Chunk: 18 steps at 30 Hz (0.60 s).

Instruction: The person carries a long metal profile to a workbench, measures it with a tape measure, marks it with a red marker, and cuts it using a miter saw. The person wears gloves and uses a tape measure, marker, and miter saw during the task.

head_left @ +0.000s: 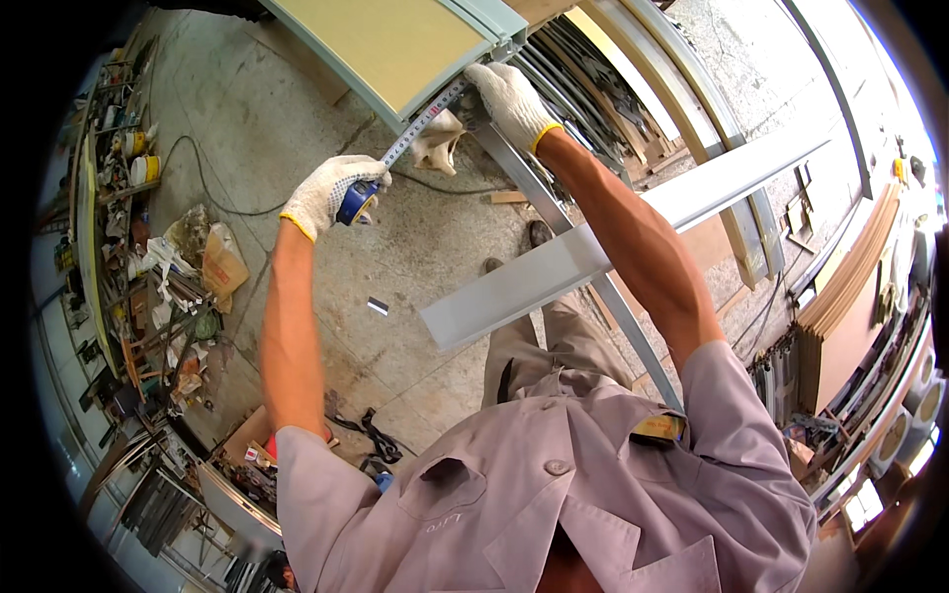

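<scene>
My left hand [336, 194], in a white knit glove with a yellow cuff, is closed around a blue tape measure [357, 201]. The white blade [423, 128] runs out from it, up and to the right, along the near end of a yellow panel [395, 44] with a grey-green metal frame. At the frame's right corner my right hand [510, 99], gloved alike, presses fingers against the blade's far end; its fingertips are partly hidden. Below the blade hangs or lies a whitish cloth or glove [439, 144]. Under my right forearm a pale metal profile [534, 282] lies across a metal bar [633, 341].
Long metal strips [578, 84] and frame pieces are stacked beyond my right hand. Brown boards [840, 316] lean at the far right. Scrap, bags and a brown sack [223, 265] pile up at the left. A cable [206, 183] crosses the concrete floor [326, 287].
</scene>
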Each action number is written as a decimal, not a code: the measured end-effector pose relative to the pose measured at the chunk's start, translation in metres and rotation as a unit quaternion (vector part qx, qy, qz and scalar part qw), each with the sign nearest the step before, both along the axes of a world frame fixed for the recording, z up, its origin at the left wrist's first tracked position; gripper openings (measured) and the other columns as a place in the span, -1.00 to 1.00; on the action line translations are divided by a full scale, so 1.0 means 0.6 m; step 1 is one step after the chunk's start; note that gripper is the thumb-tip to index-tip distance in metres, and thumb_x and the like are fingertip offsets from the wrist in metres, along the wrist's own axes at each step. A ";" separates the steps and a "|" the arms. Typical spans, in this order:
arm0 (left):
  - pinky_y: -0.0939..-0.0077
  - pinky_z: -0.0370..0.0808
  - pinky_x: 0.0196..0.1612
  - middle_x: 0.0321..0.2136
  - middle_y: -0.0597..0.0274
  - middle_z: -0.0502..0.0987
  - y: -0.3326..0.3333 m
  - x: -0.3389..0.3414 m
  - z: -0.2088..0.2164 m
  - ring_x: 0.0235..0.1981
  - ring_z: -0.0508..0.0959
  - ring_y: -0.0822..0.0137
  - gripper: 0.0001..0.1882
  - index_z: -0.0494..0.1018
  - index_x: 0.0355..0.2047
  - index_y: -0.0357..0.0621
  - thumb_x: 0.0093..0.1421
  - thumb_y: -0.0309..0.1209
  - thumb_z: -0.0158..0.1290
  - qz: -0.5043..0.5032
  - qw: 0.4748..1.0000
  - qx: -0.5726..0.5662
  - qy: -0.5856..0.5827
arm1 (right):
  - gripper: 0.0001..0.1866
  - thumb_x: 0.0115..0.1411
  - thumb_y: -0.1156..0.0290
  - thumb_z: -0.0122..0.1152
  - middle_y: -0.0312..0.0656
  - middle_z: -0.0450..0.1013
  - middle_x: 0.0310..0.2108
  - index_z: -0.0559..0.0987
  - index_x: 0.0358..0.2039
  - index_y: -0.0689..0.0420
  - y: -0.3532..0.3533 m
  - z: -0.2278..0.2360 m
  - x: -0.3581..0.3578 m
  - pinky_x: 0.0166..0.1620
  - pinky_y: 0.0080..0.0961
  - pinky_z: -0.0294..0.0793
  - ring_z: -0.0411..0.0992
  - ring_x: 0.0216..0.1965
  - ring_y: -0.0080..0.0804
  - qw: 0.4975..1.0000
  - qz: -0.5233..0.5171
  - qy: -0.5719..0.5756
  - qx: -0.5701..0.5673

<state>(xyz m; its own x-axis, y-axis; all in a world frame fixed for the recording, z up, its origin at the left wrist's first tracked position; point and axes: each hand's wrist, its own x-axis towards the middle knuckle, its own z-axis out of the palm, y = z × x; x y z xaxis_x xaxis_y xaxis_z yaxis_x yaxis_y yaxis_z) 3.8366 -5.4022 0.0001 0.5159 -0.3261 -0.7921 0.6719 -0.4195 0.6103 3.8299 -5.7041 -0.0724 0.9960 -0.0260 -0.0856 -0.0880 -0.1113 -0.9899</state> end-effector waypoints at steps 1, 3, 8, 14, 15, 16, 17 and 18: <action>0.51 0.58 -0.53 -0.39 0.22 0.58 0.001 0.003 -0.001 -0.51 0.59 0.42 -0.68 0.61 -0.25 -0.24 0.33 -0.18 0.20 -0.006 1.000 0.002 -0.002 | -0.49 0.40 0.08 0.04 -0.07 0.59 -0.37 0.64 -0.24 0.37 0.001 -0.009 0.002 -0.17 -0.36 0.53 0.57 -0.33 -0.32 0.998 -0.001 -0.043 -0.038; 0.51 0.59 -0.52 -0.38 0.21 0.59 -0.002 0.011 0.002 -0.51 0.60 0.42 -0.68 0.61 -0.24 -0.24 0.33 -0.18 0.19 -0.018 1.000 0.005 -0.006 | -0.49 0.41 0.09 0.04 -0.06 0.59 -0.33 0.63 -0.19 0.38 -0.003 -0.025 0.002 -0.12 -0.37 0.52 0.56 -0.28 -0.34 0.996 -0.010 -0.075 -0.049; 0.52 0.60 -0.52 -0.40 0.23 0.59 -0.004 0.009 0.009 -0.50 0.62 0.42 -0.67 0.59 -0.24 -0.23 0.32 -0.16 0.21 -0.016 1.000 0.015 -0.001 | -0.50 0.42 0.11 0.03 -0.12 0.57 -0.33 0.61 -0.15 0.41 0.008 -0.014 -0.009 -0.10 -0.42 0.48 0.51 -0.27 -0.41 0.997 -0.028 -0.046 0.053; 0.53 0.59 -0.55 -0.38 0.26 0.60 -0.003 0.012 0.011 -0.51 0.61 0.45 -0.70 0.58 -0.23 -0.21 0.30 -0.18 0.24 -0.016 1.000 -0.016 0.002 | -0.53 0.45 0.14 0.03 -0.06 0.59 -0.30 0.60 -0.11 0.40 0.001 -0.041 -0.005 -0.07 -0.41 0.50 0.53 -0.23 -0.36 0.989 -0.031 -0.140 -0.023; 0.54 0.57 -0.57 -0.39 0.27 0.59 -0.006 0.013 0.015 -0.52 0.60 0.46 -0.71 0.57 -0.24 -0.20 0.30 -0.19 0.24 -0.020 1.000 -0.015 0.001 | -0.51 0.45 0.12 0.03 -0.07 0.60 -0.31 0.60 -0.12 0.40 0.000 -0.048 -0.006 -0.08 -0.41 0.50 0.54 -0.24 -0.38 0.992 -0.032 -0.125 -0.001; 0.54 0.56 -0.58 -0.39 0.27 0.59 -0.005 0.014 0.012 -0.53 0.60 0.47 -0.71 0.57 -0.24 -0.20 0.31 -0.20 0.23 -0.020 1.000 -0.010 0.001 | -0.52 0.45 0.13 0.03 -0.04 0.61 -0.29 0.61 -0.10 0.38 0.002 -0.037 -0.005 -0.07 -0.40 0.50 0.55 -0.23 -0.35 0.997 -0.032 -0.062 0.035; 0.54 0.56 -0.58 -0.40 0.27 0.59 -0.003 0.016 0.009 -0.53 0.60 0.47 -0.71 0.57 -0.24 -0.20 0.31 -0.20 0.23 -0.019 1.000 -0.005 0.002 | -0.54 0.46 0.14 0.03 -0.05 0.62 -0.28 0.62 -0.08 0.36 0.007 -0.023 -0.009 -0.06 -0.38 0.50 0.56 -0.21 -0.36 0.994 -0.034 0.005 0.105; 0.54 0.55 -0.59 -0.40 0.27 0.59 -0.001 0.016 0.004 -0.54 0.60 0.47 -0.72 0.57 -0.24 -0.20 0.31 -0.20 0.23 -0.020 1.000 0.000 0.003 | -0.53 0.46 0.14 0.03 -0.07 0.62 -0.28 0.62 -0.09 0.37 0.006 -0.035 -0.007 -0.06 -0.38 0.50 0.56 -0.22 -0.37 0.996 -0.034 -0.038 0.066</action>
<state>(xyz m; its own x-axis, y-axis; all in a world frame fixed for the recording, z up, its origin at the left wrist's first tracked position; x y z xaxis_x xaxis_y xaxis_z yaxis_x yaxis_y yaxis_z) 3.8461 -5.4027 0.0024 0.4986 -0.3463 -0.7947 0.6583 -0.4452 0.6070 3.8259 -5.7005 -0.0933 0.9960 -0.0878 -0.0173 -0.0151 0.0249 -0.9996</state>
